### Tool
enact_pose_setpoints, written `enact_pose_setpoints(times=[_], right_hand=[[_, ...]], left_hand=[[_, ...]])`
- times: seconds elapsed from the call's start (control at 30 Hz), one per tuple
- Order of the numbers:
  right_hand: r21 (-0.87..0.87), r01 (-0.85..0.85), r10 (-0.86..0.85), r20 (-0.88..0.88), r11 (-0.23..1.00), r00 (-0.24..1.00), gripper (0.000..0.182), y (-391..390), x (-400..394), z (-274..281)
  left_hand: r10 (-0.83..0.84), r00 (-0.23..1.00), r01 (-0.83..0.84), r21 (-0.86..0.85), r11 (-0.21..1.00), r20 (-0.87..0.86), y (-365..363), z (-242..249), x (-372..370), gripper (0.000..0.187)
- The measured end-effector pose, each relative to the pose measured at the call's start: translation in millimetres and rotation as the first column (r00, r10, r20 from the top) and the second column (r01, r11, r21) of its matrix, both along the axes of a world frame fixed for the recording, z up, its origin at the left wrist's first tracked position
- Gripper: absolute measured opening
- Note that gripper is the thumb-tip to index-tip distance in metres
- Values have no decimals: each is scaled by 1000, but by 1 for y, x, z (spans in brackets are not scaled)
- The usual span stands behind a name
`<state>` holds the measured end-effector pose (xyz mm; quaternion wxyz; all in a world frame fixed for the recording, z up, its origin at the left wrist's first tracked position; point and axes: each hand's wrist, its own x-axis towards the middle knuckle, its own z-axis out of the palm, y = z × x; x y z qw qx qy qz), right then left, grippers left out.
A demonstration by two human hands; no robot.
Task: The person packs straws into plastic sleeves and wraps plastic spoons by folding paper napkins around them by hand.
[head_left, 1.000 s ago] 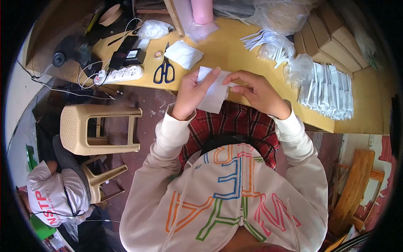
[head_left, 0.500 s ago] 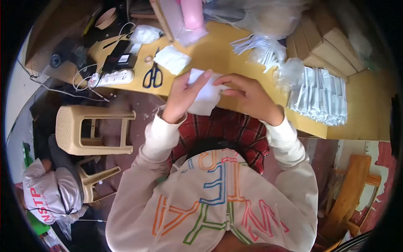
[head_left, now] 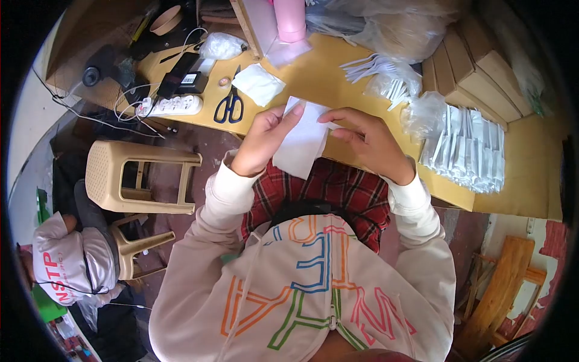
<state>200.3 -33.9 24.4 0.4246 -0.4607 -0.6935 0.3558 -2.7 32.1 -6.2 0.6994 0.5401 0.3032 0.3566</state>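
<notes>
My left hand (head_left: pixel 265 140) is closed on a white paper napkin (head_left: pixel 300 142), with the thumb on top and the other fingers hidden behind. The napkin hangs at the table's front edge, over my lap. My right hand (head_left: pixel 371 140) is at its right side, fingertips touching the paper and pinching a small white corner. Beyond my left hand lie a folded white napkin (head_left: pixel 259 84) and scissors (head_left: pixel 230 108) with dark blue handles. Right of my right hand, white plastic cutlery packets (head_left: pixel 464 151) lie in rows.
White plastic forks (head_left: pixel 369 65) and a clear bag (head_left: pixel 422 114) lie on the yellow table (head_left: pixel 325 66). Cardboard boxes (head_left: pixel 467 72) stand back right. A power strip (head_left: pixel 175 105) and a pink bottle (head_left: pixel 290 21) are further left. A plastic stool (head_left: pixel 105 175) and a seated person (head_left: pixel 75 259) are on the left.
The napkin now hangs longer and more tilted below my left hand. My right hand stays at its right edge. The view has shifted slightly, so the table items appear further right and lower.
</notes>
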Motion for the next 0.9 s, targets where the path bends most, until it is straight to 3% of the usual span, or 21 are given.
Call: enact_pose_setpoints(times=[0.07, 0.17, 0.3, 0.6, 0.9], right_hand=[[-44, -9, 7, -51, 999, 999, 31, -1, -1, 0], [-10, -11, 11, 46, 1000, 999, 29, 0, -3, 1], [-25, -43, 45, 58, 999, 997, 25, 1, -5, 3], [25, -6, 4, 67, 1000, 998, 24, 0, -13, 4], [34, -5, 0, 128, 999, 992, 29, -1, -12, 7]], left_hand=[[-33, 999, 33, -20, 999, 14, 2, 0, -4, 33], [-46, 998, 44, -42, 998, -39, 1, 6, -5, 32], [39, 998, -31, 142, 989, -53, -1, 3, -1, 29], [184, 975, -146, 267, 953, -123, -3, 2, 5, 26], [143, 986, -122, 202, 972, -92, -3, 3, 3, 26]])
